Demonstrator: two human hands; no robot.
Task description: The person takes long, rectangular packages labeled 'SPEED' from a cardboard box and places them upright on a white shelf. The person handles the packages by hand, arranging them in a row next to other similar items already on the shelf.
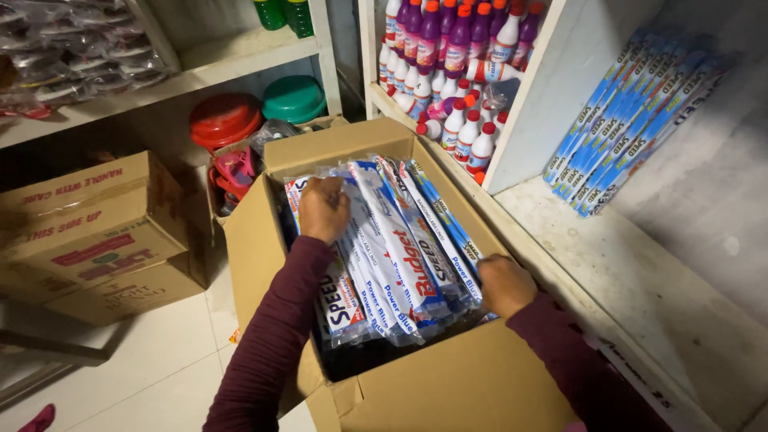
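I have both hands on a bundle of long flat packets (396,244) lying lengthwise in an open cardboard box (448,388) on the floor. My left hand (322,208) is curled over the far end of the bundle, fingers tucked down behind the packets, and my right hand (504,284) is closed around the near end at the box's right wall. So both hands are clamped on the packets, one at each end.

I judge these packets light, each one thin, in glossy plastic wrap that looks slippery, so the stack will likely slide and fan apart if squeezed at only one spot. They look fairly stiff along their length but could sag in the middle. Holding both ends, as now, with the thumbs pressing the stack together, seems the safest hold.

Beyond my right hand, a white shelf (640,280) carries a leaning row of similar blue packets (632,120). Past my left hand stand purple and white bottles (456,56), plus red and green lids (260,108) further left.

I cannot see how deep the box goes beneath the bundle, nor my fingertips, which are buried among the packets. Another cardboard carton (88,232) to my left is shut, its contents unknown.
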